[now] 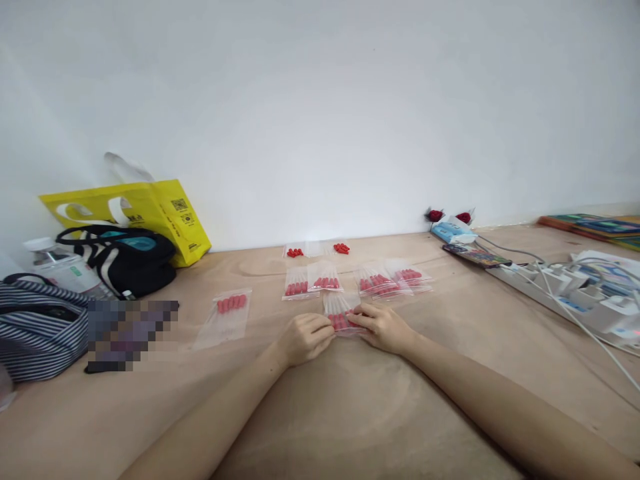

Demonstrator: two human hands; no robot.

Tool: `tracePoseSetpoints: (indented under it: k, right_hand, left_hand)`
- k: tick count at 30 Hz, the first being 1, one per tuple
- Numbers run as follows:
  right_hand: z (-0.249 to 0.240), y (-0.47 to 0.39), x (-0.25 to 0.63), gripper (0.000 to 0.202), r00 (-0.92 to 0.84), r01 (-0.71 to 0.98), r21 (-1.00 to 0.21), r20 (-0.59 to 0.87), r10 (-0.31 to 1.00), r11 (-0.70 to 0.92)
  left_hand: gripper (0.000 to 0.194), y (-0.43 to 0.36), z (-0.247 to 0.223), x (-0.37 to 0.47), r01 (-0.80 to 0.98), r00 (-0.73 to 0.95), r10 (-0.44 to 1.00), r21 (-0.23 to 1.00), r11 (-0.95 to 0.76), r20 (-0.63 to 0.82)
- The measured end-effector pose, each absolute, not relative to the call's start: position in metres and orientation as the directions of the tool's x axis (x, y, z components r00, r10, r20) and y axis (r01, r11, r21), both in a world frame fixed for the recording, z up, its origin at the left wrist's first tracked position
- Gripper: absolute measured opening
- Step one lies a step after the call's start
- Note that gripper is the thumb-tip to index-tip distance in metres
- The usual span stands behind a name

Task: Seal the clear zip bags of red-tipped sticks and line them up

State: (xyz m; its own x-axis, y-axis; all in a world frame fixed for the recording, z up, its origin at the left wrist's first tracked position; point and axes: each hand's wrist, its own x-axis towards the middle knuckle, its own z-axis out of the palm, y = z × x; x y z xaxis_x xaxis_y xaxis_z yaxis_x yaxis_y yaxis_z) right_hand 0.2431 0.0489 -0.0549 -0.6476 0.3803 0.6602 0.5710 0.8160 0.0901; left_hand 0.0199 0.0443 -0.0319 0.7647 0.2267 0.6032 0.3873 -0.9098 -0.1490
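Note:
A clear plastic bag (340,322) holding several red-tipped pieces with pale stems lies in front of me, between my hands. My left hand (307,339) has its fingers closed at the bag's near left corner. At its near right side, my right hand (383,327) grips the edge, fingers over the red ends. Just beyond lie more such bags, among them a left bag (297,287), a middle bag (326,281) and overlapping right bags (379,283). Apart on the left is another bag (231,307) with red pieces near its far end.
Small red pieces (295,253) lie on clear plastic by the wall, with another red cluster (341,249) beside them. Left stand a yellow bag (193,233), a black bag (145,267), a bottle (70,270) and a striped pouch (45,333). Right lies a power strip (525,283) with plugs and cables.

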Motion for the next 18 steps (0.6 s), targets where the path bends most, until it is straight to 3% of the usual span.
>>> tracePoseSetpoints:
  k: [3,7,10,14,18]
  right_hand:
    - [-0.048,0.047,0.247,0.023,-0.699,0.54,0.165,0.634,0.331,0.825]
    - [-0.041,0.042,0.25,0.018,-0.753,0.479,0.258,0.613,0.241,0.839]
    - [-0.039,0.041,0.25,0.017,-0.774,0.465,0.273,0.588,0.237,0.842]
    - [-0.039,0.041,0.25,0.018,-0.767,0.473,0.271,0.594,0.241,0.838]
    - [-0.043,0.042,0.251,0.02,-0.714,0.521,0.23,0.645,0.272,0.822]
  left_hand:
    - [0.014,0.047,-0.03,0.013,0.382,0.771,0.304,-0.024,-0.924,0.56]
    - [0.052,0.048,-0.026,0.007,0.44,0.793,0.452,0.129,-0.889,0.41]
    - [0.046,0.049,-0.025,0.007,0.47,0.792,0.51,0.199,-0.86,0.334]
    - [0.044,0.048,-0.026,0.008,0.443,0.758,0.487,0.206,-0.872,0.434]
    - [0.046,0.047,-0.028,0.007,0.374,0.744,0.374,0.119,-0.92,0.553]
